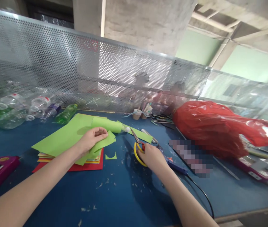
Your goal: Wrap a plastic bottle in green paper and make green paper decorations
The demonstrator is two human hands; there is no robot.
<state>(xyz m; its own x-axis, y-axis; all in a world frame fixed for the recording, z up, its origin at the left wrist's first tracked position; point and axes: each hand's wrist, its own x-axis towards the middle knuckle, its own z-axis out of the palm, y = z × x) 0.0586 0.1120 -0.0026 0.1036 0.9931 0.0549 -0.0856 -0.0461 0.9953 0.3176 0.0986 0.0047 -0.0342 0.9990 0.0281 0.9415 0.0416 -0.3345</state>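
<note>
Between the thumb and fingers of my left hand [93, 138] is a piece of green paper [105, 142] with a cut edge. My right hand [154, 157] grips yellow-handled scissors [140, 153], their blades pointing up and left, apart from the paper. Behind my left hand, a plastic bottle [125, 128] wrapped in green paper lies on its side, its neck toward the scissors. Under my left hand is a stack of coloured paper sheets [60, 135], green on top, red at the bottom. A small green offcut [111, 156] lies on the blue table between my hands.
Several empty plastic bottles [13, 118] lie at the far left. A blue glue gun [176, 166] with a black cord rests by my right wrist. A large red plastic bag [214, 126] stands at the right. A perforated metal screen [88, 72] borders the blue table's [115, 195] back; people sit beyond.
</note>
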